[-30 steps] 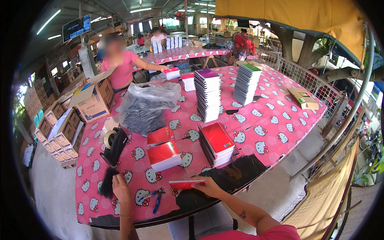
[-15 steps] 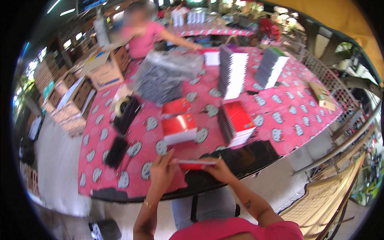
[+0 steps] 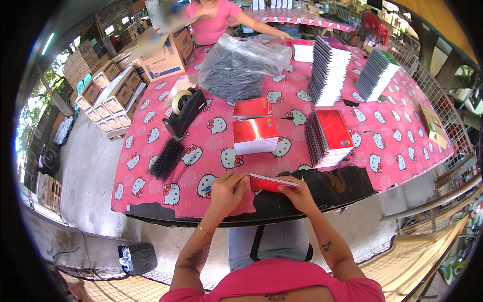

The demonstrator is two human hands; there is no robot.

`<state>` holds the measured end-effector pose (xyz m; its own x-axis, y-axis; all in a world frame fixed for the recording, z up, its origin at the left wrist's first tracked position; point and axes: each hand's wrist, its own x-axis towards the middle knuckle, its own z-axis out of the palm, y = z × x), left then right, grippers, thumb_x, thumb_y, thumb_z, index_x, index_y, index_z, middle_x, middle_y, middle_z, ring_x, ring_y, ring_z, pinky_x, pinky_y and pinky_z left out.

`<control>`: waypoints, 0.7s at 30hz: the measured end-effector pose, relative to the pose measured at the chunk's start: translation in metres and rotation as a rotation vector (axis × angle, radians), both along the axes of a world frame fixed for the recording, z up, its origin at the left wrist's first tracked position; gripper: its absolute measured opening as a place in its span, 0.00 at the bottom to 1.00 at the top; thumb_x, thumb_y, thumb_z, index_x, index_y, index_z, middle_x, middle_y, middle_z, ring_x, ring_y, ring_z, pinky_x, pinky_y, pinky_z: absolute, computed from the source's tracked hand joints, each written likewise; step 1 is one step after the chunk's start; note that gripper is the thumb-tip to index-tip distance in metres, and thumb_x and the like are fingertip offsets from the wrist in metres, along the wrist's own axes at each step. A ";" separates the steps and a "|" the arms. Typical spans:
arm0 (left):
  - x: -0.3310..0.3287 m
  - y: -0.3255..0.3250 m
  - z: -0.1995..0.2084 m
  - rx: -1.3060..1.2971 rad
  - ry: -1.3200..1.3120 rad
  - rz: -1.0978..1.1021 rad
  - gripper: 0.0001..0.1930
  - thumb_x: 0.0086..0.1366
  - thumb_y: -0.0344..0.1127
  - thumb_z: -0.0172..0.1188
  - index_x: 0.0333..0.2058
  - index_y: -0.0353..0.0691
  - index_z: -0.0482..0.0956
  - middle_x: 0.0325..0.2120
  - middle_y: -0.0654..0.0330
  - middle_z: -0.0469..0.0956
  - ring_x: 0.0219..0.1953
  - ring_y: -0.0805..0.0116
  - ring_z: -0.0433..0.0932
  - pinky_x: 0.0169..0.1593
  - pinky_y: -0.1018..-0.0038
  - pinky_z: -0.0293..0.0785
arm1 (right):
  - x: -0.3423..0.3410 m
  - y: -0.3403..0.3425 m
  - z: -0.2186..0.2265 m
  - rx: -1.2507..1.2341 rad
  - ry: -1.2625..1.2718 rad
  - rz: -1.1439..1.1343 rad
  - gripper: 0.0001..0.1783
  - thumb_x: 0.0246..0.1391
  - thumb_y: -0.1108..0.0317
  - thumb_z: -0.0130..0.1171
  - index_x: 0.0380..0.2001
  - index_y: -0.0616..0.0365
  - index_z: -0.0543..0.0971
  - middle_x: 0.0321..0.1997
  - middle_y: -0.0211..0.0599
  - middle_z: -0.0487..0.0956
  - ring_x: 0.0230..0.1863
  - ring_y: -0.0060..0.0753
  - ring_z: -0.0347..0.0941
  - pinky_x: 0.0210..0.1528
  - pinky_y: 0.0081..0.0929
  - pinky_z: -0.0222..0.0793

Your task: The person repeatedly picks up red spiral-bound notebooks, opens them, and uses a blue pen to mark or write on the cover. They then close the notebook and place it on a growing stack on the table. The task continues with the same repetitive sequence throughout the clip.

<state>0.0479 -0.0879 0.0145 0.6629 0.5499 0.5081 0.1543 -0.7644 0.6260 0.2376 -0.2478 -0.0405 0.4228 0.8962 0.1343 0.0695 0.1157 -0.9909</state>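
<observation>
At the near edge of the table, my right hand [image 3: 297, 192] grips a thin red notebook [image 3: 269, 182] by its right end, tilted so its edge faces up. My left hand [image 3: 227, 194] is closed at the notebook's left end; bits of something blue show by its fingers, too small to name. Beyond my hands sit a stack of red notebooks [image 3: 255, 132] with a smaller red pile [image 3: 252, 107] behind it. To the right stands a spiral-bound stack of red notebooks [image 3: 329, 138]. On the left lies a bundle of black binding coils [image 3: 167, 158].
A black tape dispenser [image 3: 186, 113] and a plastic bag of dark coils [image 3: 236, 70] occupy the table's left and middle. Tall notebook stacks [image 3: 329, 70] rise farther back. Across the table, a person in pink [image 3: 214, 22] reaches toward a red notebook pile [image 3: 303, 50]. Cardboard boxes [image 3: 163, 59] stand at left.
The notebook has tipped, so more of its red cover shows. My left fingers have closed up beside its end. The view has shifted, and the person opposite still reaches across.
</observation>
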 end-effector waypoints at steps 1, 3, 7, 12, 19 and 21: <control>0.000 0.002 0.000 -0.010 0.015 0.002 0.05 0.61 0.25 0.64 0.37 0.35 0.83 0.26 0.54 0.79 0.25 0.59 0.76 0.28 0.69 0.71 | 0.000 -0.001 0.000 -0.009 0.012 -0.001 0.13 0.61 0.72 0.61 0.49 0.63 0.80 0.45 0.33 0.82 0.47 0.21 0.74 0.53 0.22 0.68; 0.006 0.007 0.001 -0.039 0.002 -0.029 0.05 0.61 0.25 0.63 0.37 0.35 0.82 0.26 0.54 0.79 0.24 0.57 0.76 0.28 0.67 0.71 | 0.004 -0.002 -0.002 0.001 -0.035 -0.006 0.13 0.61 0.72 0.61 0.49 0.62 0.80 0.46 0.33 0.82 0.47 0.22 0.74 0.54 0.22 0.68; 0.004 0.011 0.005 -0.124 -0.055 -0.144 0.06 0.61 0.24 0.63 0.38 0.36 0.80 0.28 0.53 0.78 0.28 0.52 0.78 0.31 0.66 0.74 | 0.004 -0.003 -0.004 -0.003 -0.123 -0.010 0.15 0.62 0.72 0.60 0.51 0.60 0.80 0.46 0.34 0.82 0.49 0.23 0.74 0.56 0.24 0.68; 0.002 0.009 0.011 0.017 0.031 -0.174 0.09 0.59 0.26 0.65 0.39 0.37 0.79 0.30 0.53 0.78 0.30 0.51 0.80 0.33 0.64 0.75 | 0.004 -0.006 0.000 -0.004 -0.078 0.035 0.15 0.62 0.75 0.59 0.52 0.60 0.80 0.46 0.33 0.82 0.48 0.21 0.74 0.55 0.23 0.69; 0.006 0.010 0.028 -0.008 0.230 -0.302 0.12 0.62 0.37 0.65 0.42 0.40 0.79 0.30 0.55 0.77 0.29 0.52 0.79 0.33 0.60 0.74 | 0.005 -0.021 0.008 -0.033 -0.116 0.020 0.17 0.61 0.76 0.59 0.53 0.58 0.80 0.46 0.32 0.83 0.47 0.17 0.73 0.54 0.22 0.69; 0.007 0.006 0.038 0.082 0.244 -0.312 0.13 0.62 0.40 0.65 0.43 0.41 0.79 0.29 0.55 0.76 0.28 0.52 0.78 0.33 0.60 0.74 | 0.004 -0.022 0.005 -0.007 -0.119 0.008 0.17 0.61 0.76 0.59 0.53 0.58 0.80 0.46 0.33 0.83 0.47 0.17 0.73 0.53 0.22 0.70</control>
<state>0.0551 -0.0817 0.0529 0.8979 0.2678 0.3494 0.0436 -0.8439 0.5347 0.2417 -0.2694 -0.0360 0.3975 0.9005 0.1764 0.1855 0.1095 -0.9765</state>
